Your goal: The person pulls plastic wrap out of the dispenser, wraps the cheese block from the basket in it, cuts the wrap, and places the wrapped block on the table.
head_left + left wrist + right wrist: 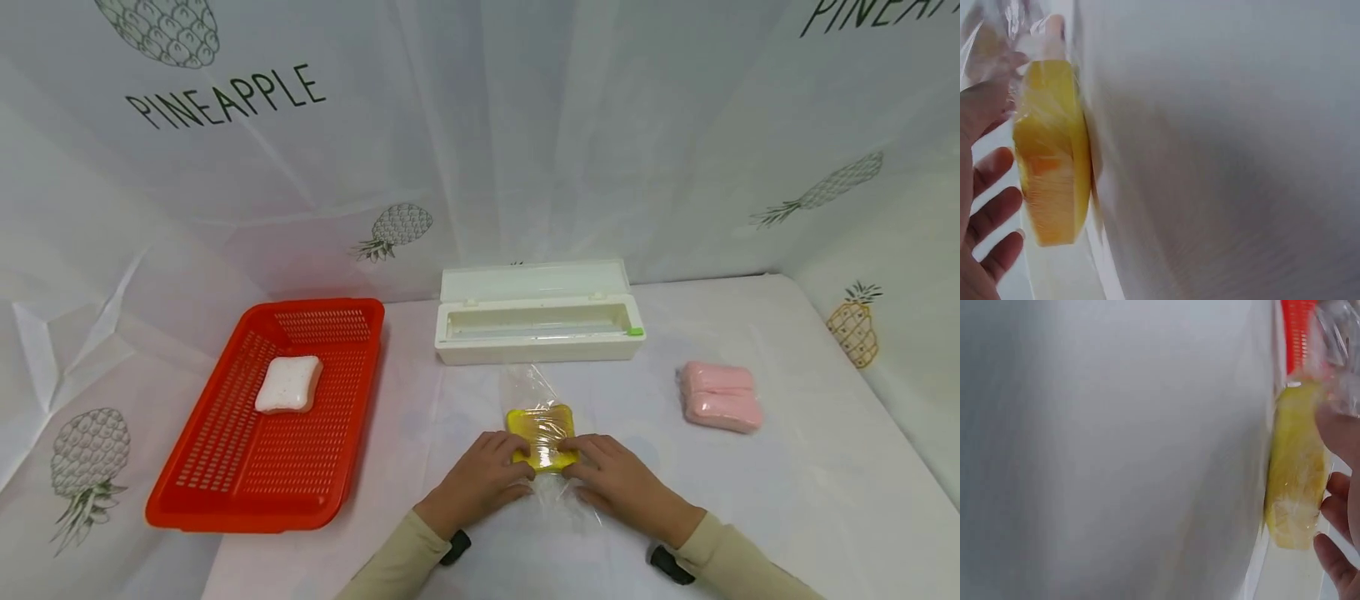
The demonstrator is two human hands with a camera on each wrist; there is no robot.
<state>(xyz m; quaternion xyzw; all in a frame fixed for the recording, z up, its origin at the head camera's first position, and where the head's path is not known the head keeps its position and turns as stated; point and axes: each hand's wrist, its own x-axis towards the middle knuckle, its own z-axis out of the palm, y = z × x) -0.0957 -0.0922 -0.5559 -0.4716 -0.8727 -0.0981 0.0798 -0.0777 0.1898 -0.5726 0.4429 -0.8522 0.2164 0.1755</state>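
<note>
A yellow soap bar (pixel 542 421), with clear plastic film (pixel 525 383) over it, lies on the table between my two hands. My left hand (pixel 489 471) holds its near left corner, fingers bent over the top and thumb at the near side. On the near right corner, my right hand (pixel 618 483) holds it in much the same way. Loose film sticks out beyond the bar at the far and near ends. The left wrist view shows the bar's side (pixel 1054 156) beside the curved fingers; in the right wrist view, the thumb (pixel 1338 431) meets the film-covered bar.
A red basket (pixel 352 467) stands at the left with a white soap bar (pixel 288 383) inside. Behind my hands is a white film dispenser box (pixel 536 350) with its lid up. Two pink wrapped bars (pixel 722 396) lie at the right. A white pineapple-print sheet hangs behind.
</note>
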